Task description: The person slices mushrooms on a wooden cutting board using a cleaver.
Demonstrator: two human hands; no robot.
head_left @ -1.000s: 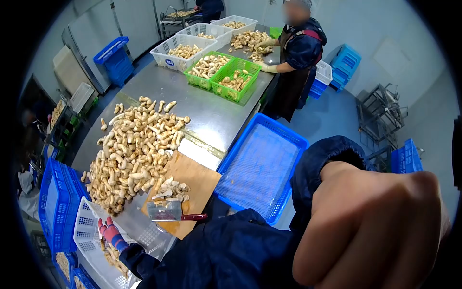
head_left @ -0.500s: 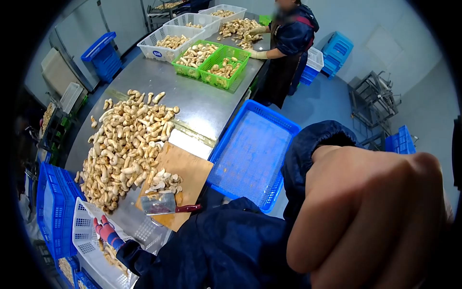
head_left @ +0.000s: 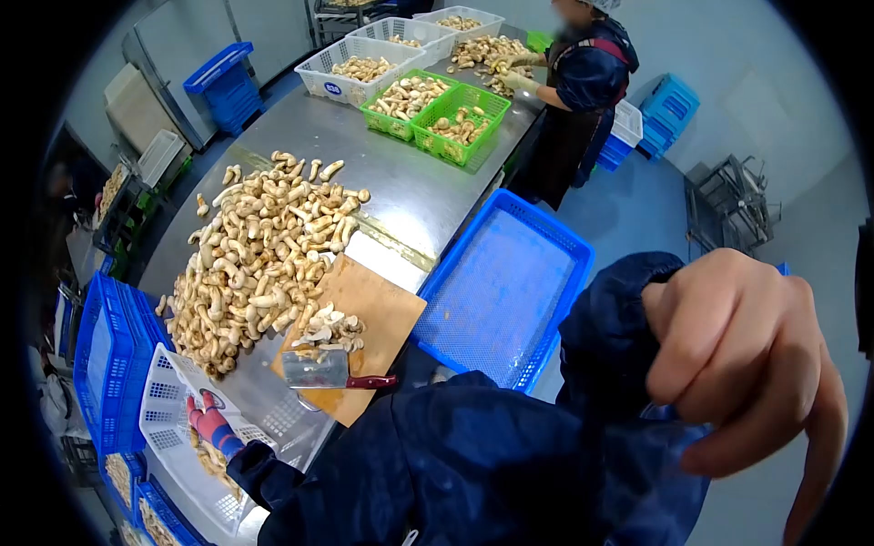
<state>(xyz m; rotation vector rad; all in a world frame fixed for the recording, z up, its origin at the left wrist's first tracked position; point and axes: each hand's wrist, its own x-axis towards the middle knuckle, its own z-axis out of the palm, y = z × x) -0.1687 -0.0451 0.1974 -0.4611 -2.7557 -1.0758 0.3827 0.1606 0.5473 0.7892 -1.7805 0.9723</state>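
My left hand, in a pink and blue glove, is by the inner wall of a white perforated basket, its fingers stretched and apart. I cannot tell whether it touches the wall. Bare and close to the camera, my right hand holds nothing visible; its fingers are loosely bent, one reaching downward. A cleaver with a red handle lies on the wooden cutting board, beside trimmed mushroom pieces. A large heap of mushrooms spreads over the steel table.
A blue crate stands at the table's near edge. Green baskets and white crates of mushrooms sit farther back, near a co-worker handling mushrooms. Stacked blue crates are at the left.
My right hand has moved away from the camera and loosened from a fist. The whole view has shifted slightly right. My left hand stays at the white basket.
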